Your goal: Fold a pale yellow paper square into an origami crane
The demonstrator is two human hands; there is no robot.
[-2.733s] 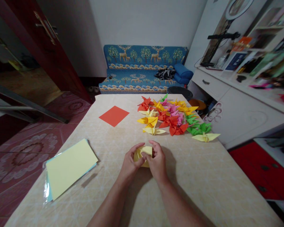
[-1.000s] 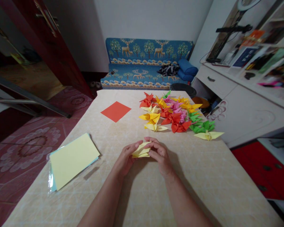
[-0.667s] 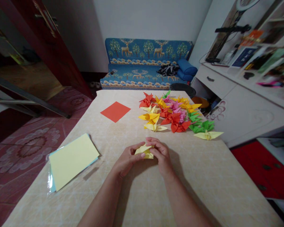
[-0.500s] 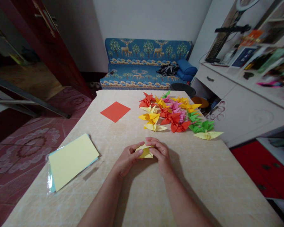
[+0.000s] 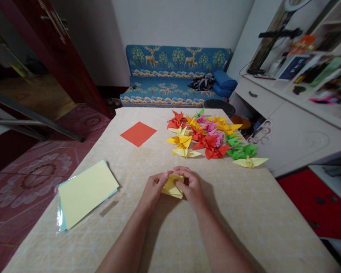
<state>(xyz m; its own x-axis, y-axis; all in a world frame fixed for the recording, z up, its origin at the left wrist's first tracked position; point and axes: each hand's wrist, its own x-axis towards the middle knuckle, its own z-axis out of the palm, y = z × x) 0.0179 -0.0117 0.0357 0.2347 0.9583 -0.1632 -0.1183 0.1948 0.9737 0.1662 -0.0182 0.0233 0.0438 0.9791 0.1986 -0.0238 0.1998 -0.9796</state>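
Between my two hands is a piece of folded yellow paper (image 5: 170, 188), roughly square, with several layers showing at its lower edge. My left hand (image 5: 154, 188) pinches its left side, thumb near the top corner. From the right, my right hand (image 5: 191, 185) grips it with the thumb pressed on its face and the fingers curled over the upper edge. Past the hands lies a group of folded paper cranes (image 5: 206, 142) in red, yellow, orange, pink and green. A flat red paper square (image 5: 138, 134) rests at the far left of the table.
On the left of the cloth-covered table (image 5: 125, 235) lies a stack of pale yellow and blue paper (image 5: 88, 193) with a clear plastic wrapper. A blue patterned sofa (image 5: 165, 89) stands beyond the table. To the right is a white cabinet (image 5: 295, 132) with drawers and clutter on top.
The folded yellow paper has turned and now shows a squarer face, with its lower edge nearer me. My left thumb has moved up, and my right thumb now presses on the paper's face.
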